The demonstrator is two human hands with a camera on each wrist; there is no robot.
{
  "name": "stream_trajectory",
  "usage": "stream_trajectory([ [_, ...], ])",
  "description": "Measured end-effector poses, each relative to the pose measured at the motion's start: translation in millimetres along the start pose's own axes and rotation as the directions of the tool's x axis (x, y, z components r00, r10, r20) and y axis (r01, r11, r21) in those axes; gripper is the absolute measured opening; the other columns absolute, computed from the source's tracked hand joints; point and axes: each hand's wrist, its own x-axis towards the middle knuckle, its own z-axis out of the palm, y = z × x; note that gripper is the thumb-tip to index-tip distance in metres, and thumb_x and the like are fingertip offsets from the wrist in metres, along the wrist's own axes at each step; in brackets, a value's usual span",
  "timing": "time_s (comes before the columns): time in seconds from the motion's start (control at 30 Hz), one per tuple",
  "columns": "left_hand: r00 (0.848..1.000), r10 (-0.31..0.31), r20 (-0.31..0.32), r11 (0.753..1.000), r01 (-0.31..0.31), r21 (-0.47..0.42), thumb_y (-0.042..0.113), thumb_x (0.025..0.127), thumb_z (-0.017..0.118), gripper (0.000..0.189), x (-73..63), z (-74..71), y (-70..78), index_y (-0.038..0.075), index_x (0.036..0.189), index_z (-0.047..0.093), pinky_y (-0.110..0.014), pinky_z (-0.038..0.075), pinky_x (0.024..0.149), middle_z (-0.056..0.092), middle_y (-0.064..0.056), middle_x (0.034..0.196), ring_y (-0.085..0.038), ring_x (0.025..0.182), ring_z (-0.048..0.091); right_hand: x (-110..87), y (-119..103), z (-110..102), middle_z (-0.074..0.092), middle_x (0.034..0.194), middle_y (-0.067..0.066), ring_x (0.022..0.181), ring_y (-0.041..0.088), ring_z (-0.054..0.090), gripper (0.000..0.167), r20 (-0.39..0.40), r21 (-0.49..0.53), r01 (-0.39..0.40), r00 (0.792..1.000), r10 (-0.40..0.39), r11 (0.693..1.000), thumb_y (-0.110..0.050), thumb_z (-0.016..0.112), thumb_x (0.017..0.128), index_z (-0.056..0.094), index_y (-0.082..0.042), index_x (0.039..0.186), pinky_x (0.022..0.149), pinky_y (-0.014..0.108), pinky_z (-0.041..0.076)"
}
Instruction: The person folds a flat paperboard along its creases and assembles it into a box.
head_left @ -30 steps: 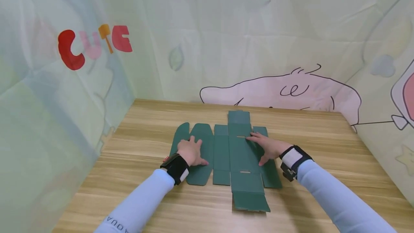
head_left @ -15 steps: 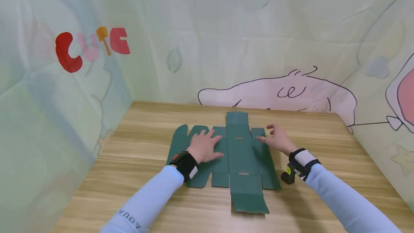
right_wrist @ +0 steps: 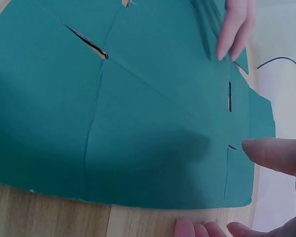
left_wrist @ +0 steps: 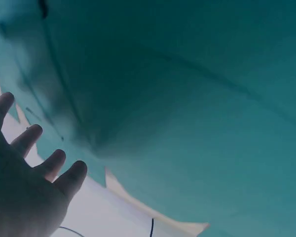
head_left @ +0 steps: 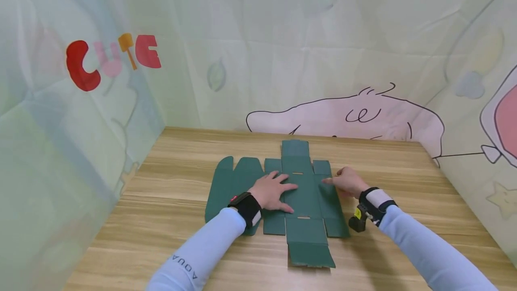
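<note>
Where the left hand (head_left: pixel 271 191) spreads, fingers straight and apart: one green cardboard sheet (head_left: pixel 305 201), unfolded across the desk (head_left: pixel 404 183), lying under and between both hands. Left palm over the inner creases; firmness of contact cannot be told.

Right hand (head_left: pixel 346 182): at the sheet's outer long edge, fingers bent beyond it, thumb extended over the cardboard; thumb and fingers apart, no grip seen, touch uncertain.

Beneath the right thumb: one side panel (head_left: pixel 331 201), flat, with a crease (head_left: pixel 319 196) between it and the middle panel.

Nearer the person than both hands: one end flap (head_left: pixel 311 255), its free edge apparently raised.

Handling note, by judgement: fingertips best slid under the outer edge near its middle, thumb on top, lifting evenly along the crease; left palm best pressed flat beside that crease, lest the whole sheet shift or the panel buckle.
</note>
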Motion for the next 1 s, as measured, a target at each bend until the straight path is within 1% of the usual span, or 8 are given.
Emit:
stream_trajectory([
  [0.13,1.0,0.005,0.009,1.0,-0.005,-0.023,0.073,0.083,0.05,0.073,0.4,5.8,0.3,0.045,0.148,0.031,-0.042,0.035,0.113,0.023,0.003,0.16,-0.028,0.148,0.021,-1.8,-2,4,0.05,0.101,0.018,0.065,0.017,0.047,0.068,-0.009,-0.003,-0.019,1.0,0.019,1.0,-0.036,0.071,0.086,0.046,0.015,0.123,0.055,0.026,0.041],
  [0.27,1.0,-0.003,0.003,0.999,0.003,-0.037,0.073,0.083,0.05,0.074,-0.7,6.7,1.1,0.045,0.148,0.031,-0.043,0.037,0.112,0.022,0.003,0.161,-0.027,0.148,0.021,-1.0,-2,9,0.05,0.08,0.007,0.061,0.015,0.044,0.04,-0.023,-0.005,-0.003,1.0,0.003,1.0,-0.034,0.073,0.085,0.057,0.002,0.089,0.052,0.024,0.038],
  [0.37,1.0,-0.006,0.001,0.999,0.006,-0.044,0.073,0.083,0.05,0.074,-1.0,6.2,2.1,0.045,0.148,0.031,-0.044,0.038,0.111,0.022,0.003,0.161,-0.027,0.148,0.021,1.0,-2,12,0.038,0.065,-0.001,0.055,0.013,0.038,0.036,-0.042,-0.006,0.009,0.999,-0.01,1.0,-0.03,0.075,0.083,0.051,-0.006,0.072,0.05,0.024,0.032],
  [0.43,1.0,-0.009,-0.003,0.999,0.009,-0.049,0.073,0.083,0.05,0.074,-1.1,5.9,2.7,0.045,0.148,0.031,-0.044,0.039,0.11,0.022,0.003,0.16,-0.027,0.148,0.021,1.5,-1,14,0.042,0.067,0.002,0.058,0.015,0.042,0.034,-0.046,-0.022,0.024,0.999,-0.025,0.999,-0.028,0.077,0.081,0.055,-0.003,0.075,0.052,0.026,0.034],
  [0.47,1.0,-0.011,-0.005,0.999,0.011,-0.052,0.073,0.083,0.05,0.073,-1.2,5.7,2.9,0.045,0.148,0.032,-0.044,0.039,0.109,0.023,0.003,0.16,-0.027,0.148,0.021,1.5,-1,15,0.049,0.071,0.006,0.062,0.018,0.048,0.035,-0.045,-0.031,0.032,0.998,-0.033,0.999,-0.028,0.077,0.08,0.058,0.002,0.081,0.054,0.027,0.04],
  [0.57,1.0,-0.017,-0.003,0.999,0.017,-0.05,0.074,0.083,0.05,0.074,-1.3,5.0,3.1,0.045,0.148,0.031,-0.044,0.04,0.109,0.022,0.003,0.16,-0.027,0.148,0.021,0.8,-2,18,0.061,0.102,0.026,0.089,0.033,0.061,0.057,-0.039,-0.058,0.037,0.998,-0.04,0.998,-0.024,0.079,0.078,0.054,0.016,0.112,0.075,0.042,0.055],
  [0.67,1.0,-0.023,-0.007,0.998,0.023,-0.052,0.073,0.082,0.051,0.074,-1.2,5.0,3.0,0.045,0.148,0.032,-0.045,0.041,0.108,0.023,0.003,0.16,-0.027,0.147,0.021,0.0,-4,21,0.055,0.122,0.037,0.108,0.045,0.059,0.066,-0.021,-0.078,0.04,0.999,-0.042,0.996,-0.018,0.077,0.079,0.045,0.02,0.123,0.089,0.057,0.051],
  [1.0,0.999,-0.043,-0.011,0.998,0.043,-0.04,0.074,0.081,0.052,0.074,-1.0,5.4,5.7,0.046,0.147,0.033,-0.046,0.043,0.106,0.024,0.004,0.16,-0.028,0.147,0.024,-0.6,-15,26,0.057,0.113,0.033,0.1,0.039,0.06,0.057,0.002,-0.165,0.103,0.995,-0.104,0.981,-0.007,0.072,0.077,0.044,0.02,0.119,0.091,0.057,0.05],
])
